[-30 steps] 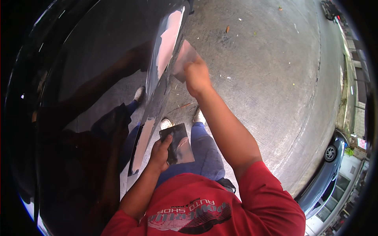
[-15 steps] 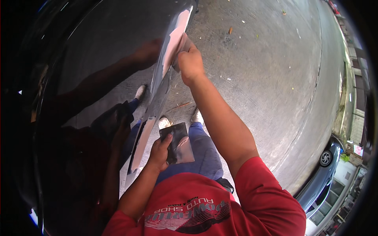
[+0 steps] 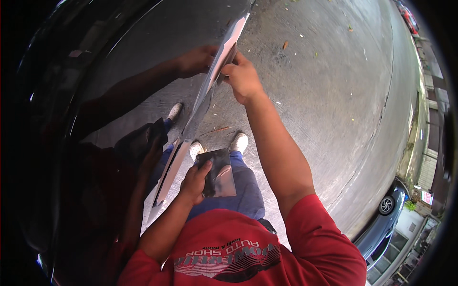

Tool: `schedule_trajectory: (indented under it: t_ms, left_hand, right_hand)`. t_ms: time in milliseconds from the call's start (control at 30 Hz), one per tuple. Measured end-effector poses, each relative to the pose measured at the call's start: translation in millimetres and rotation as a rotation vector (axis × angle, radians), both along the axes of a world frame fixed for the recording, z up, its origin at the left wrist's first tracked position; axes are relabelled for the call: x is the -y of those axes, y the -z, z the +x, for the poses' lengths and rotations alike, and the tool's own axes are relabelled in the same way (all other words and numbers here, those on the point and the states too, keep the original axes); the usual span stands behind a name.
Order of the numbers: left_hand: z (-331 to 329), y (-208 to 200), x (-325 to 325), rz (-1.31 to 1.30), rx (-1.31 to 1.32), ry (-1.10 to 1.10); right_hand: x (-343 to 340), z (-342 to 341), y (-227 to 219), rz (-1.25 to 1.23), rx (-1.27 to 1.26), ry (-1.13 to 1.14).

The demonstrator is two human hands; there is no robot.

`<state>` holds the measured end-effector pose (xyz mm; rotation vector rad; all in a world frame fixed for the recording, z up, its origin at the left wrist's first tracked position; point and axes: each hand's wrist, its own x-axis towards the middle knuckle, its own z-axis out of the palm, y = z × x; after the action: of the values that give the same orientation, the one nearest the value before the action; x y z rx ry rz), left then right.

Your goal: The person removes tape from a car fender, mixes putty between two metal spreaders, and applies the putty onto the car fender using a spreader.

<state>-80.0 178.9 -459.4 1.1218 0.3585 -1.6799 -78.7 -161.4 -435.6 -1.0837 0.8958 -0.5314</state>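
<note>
A glossy dark car body panel fills the left side and mirrors my arms. Along its edge runs a strip of pale pink body filler, and lower down lies another pale pink patch. My right hand pinches a thin, dark flat spreader against the panel edge beside the upper strip; its far side is hidden. Close to my body, my left hand grips a dark rectangular plate with the thumb on top. A small pinkish smear of filler shows on that plate.
Grey concrete ground stretches to the right, with a dry leaf and small bits on it. My light shoes stand close to the panel. A grey-blue car is parked at the far right, and a red vehicle at the top right.
My view has shifted, so the panel edge sits further right and looks narrower. My right hand has turned slightly at the upper filler strip. The left hand with the plate stays nearly still.
</note>
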Motion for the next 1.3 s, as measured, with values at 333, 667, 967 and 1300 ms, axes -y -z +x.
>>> schedule_trajectory:
  t_ms: [333,667,967,1300]
  left_hand:
    - [-1.8,-0.1,-0.9,-0.001,-0.007,-0.023]
    - [-0.7,-5.1,1.2,-0.020,-0.002,0.004]
    - [0.1,-12.1,3.9,-0.044,-0.004,0.040]
    - [-5.5,-1.5,1.8,-0.030,0.019,-0.002]
  right_hand:
    - [-9.1,-4.3,-15.9,0.011,0.066,-0.025]
    - [-44.3,-12.0,-52.9,-0.060,-0.040,-0.076]
    - [-78.8,-20.3,-74.8,-0.179,-0.025,-0.062]
    - [-129.0,-63.1,-94.7,-0.223,-0.031,0.003]
